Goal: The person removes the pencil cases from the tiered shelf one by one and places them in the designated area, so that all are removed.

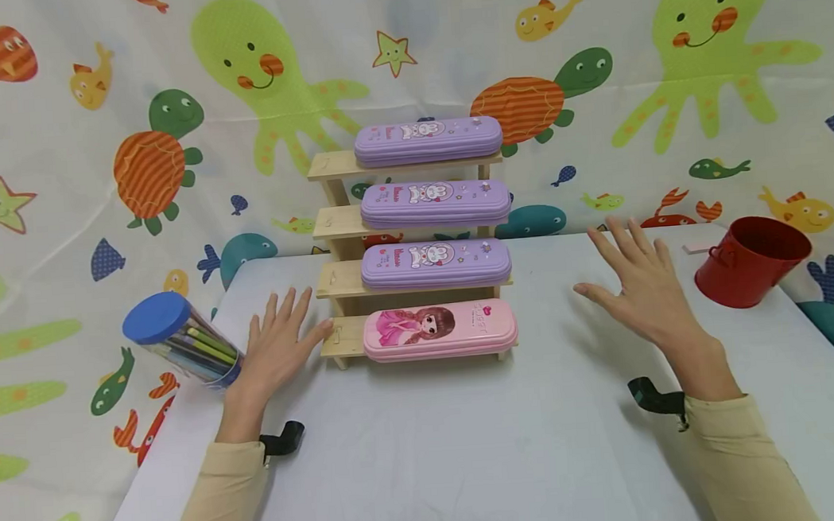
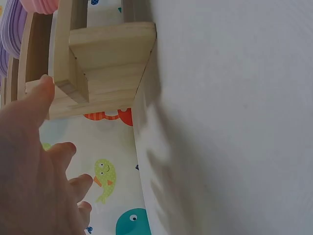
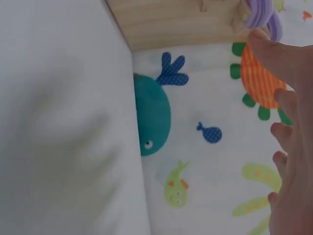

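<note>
A wooden stepped rack (image 1: pixel 340 285) stands at the middle of the table. Its lowest step bears a pink pencil case (image 1: pixel 440 331) with a doll picture. Three purple pencil cases lie on the steps above: a lower one (image 1: pixel 435 264), a middle one (image 1: pixel 435 203) and a top one (image 1: pixel 428 140). My left hand (image 1: pixel 275 349) is spread beside the rack's left end, its thumb close to the lowest step; whether they touch I cannot tell. To the rack's right, my right hand (image 1: pixel 637 287) is held with fingers spread, holding nothing.
A clear jar with a blue lid (image 1: pixel 155 318), full of pens, leans left of my left hand. At the right stands a red bucket (image 1: pixel 736 273), a small pale pink block (image 1: pixel 699 248) near it. Behind the white table (image 1: pixel 457 449) hangs a sea-animal curtain (image 1: pixel 433 60).
</note>
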A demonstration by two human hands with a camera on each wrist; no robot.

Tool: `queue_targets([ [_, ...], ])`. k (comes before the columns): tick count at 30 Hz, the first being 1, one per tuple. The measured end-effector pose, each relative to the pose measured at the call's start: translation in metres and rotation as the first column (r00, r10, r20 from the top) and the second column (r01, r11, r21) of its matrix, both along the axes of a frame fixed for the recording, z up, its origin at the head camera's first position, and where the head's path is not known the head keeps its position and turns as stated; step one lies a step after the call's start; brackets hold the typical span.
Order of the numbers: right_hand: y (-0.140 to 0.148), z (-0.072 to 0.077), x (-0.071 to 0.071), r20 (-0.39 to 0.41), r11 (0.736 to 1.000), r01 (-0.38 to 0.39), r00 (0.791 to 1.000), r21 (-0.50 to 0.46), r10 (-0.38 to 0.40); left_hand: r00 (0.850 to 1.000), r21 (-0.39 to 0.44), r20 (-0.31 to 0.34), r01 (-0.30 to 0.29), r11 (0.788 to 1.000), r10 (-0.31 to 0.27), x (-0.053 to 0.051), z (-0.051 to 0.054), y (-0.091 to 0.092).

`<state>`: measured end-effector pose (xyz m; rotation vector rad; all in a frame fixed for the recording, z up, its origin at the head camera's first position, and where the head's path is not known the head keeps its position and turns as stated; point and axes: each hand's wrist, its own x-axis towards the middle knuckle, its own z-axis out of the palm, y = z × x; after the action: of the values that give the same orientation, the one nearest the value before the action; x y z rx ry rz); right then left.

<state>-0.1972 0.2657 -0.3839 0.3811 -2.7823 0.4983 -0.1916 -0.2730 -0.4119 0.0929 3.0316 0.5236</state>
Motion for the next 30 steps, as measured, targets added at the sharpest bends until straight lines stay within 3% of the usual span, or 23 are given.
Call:
queue_targets([
  [15, -0.036, 0.016, 0.012, -0.044, 0.988, -0.15, 0.988, -0.017, 0.149, 0.998, 0.054, 0.065, 0.006, 0.999, -0.009, -0.001, -0.006, 0.002],
  [23, -0.057, 0.019, 0.022, -0.172, 0.949, -0.311, 0.939, -0.055, 0.298, 0.996, 0.05, 0.079, 0.033, 0.998, -0.037, -0.002, -0.004, 0.008],
  [30, -0.075, 0.018, 0.028, -0.17, 0.907, -0.414, 0.902, -0.072, 0.398, 0.993, 0.092, 0.109, 0.032, 0.995, -0.042, 0.002, -0.004, 0.01],
])
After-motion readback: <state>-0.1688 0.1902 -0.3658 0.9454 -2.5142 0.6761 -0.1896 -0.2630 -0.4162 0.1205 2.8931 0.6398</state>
